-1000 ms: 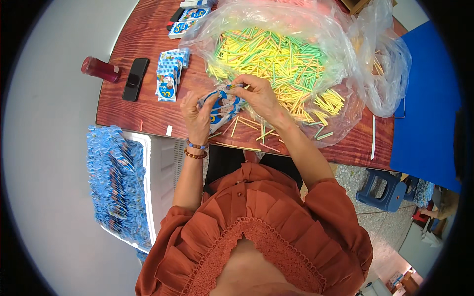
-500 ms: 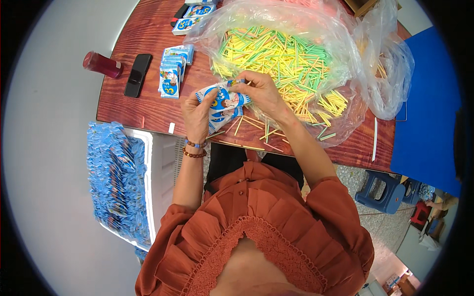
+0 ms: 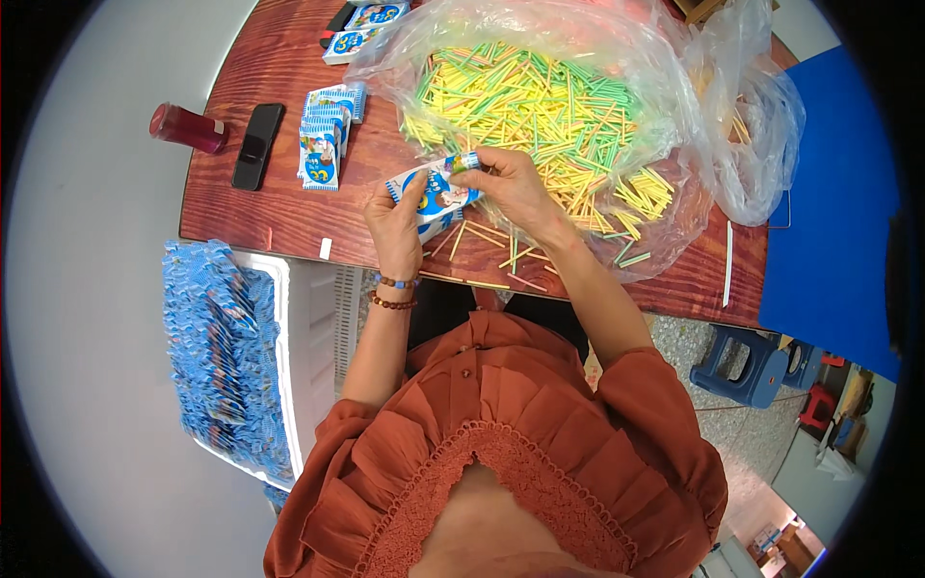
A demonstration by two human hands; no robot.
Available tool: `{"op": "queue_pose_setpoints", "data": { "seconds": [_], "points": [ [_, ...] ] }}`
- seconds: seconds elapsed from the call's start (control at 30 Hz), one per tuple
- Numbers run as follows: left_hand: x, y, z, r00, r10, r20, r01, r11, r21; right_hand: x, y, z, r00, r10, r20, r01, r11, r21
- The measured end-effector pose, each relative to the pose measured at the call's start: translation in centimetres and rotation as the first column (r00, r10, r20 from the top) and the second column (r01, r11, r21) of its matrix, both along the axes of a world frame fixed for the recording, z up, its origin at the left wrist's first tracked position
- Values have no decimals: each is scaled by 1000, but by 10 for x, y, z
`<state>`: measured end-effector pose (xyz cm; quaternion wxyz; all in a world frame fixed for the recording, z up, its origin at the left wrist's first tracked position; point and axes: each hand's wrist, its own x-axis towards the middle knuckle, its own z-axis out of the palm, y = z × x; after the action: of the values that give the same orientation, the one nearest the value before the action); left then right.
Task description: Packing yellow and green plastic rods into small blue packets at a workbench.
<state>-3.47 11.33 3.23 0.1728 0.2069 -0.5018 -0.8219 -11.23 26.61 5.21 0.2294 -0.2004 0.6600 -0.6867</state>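
Between my two hands, over the table's near edge, is a small blue and white printed packet [image 3: 445, 197]. My left hand [image 3: 397, 223] pinches its left side, thumb on top. At the packet's upper right corner my right hand [image 3: 513, 188] grips with thumb and bent fingers. Part of another blue and white packet shows just beneath the held one. Close by on the right, thin yellow, green and orange sticks [image 3: 530, 116] lie heaped on a clear plastic bag [image 3: 689, 106]. Several loose sticks [image 3: 491, 244] are scattered on the wood below my hands.
Left on the table [image 3: 217, 207] are a stack of similar packets [image 3: 321, 154], a black phone [image 3: 257, 147] and a red bottle [image 3: 188, 128] lying sideways. Small boxes [image 3: 352, 43] sit farther back. A white foam box [image 3: 281, 337] full of blue packets stands below left; blue stools [image 3: 740, 366] are at right.
The packet is pulled flatter and straighter between my hands, and the lower packet shows less. The table's contents have shifted slightly left in view.
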Motion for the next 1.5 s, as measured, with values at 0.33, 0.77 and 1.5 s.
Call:
{"op": "queue_pose_setpoints", "data": {
  "seconds": [0.33,0.77,1.5],
  "points": [
    [1,7,0,996,78,-51,-84,988,-128,-1,9,-7,997,69,16,-70,996,49],
    [0,22,-3,999,18,-42,-21,997,-76,0,30,18,994,-49,95,45,998,43],
    [3,-1,2,986,-113,-126,144,951,276,-121,-16,-9,110,686,-719,508,583,634]
  ]
}}
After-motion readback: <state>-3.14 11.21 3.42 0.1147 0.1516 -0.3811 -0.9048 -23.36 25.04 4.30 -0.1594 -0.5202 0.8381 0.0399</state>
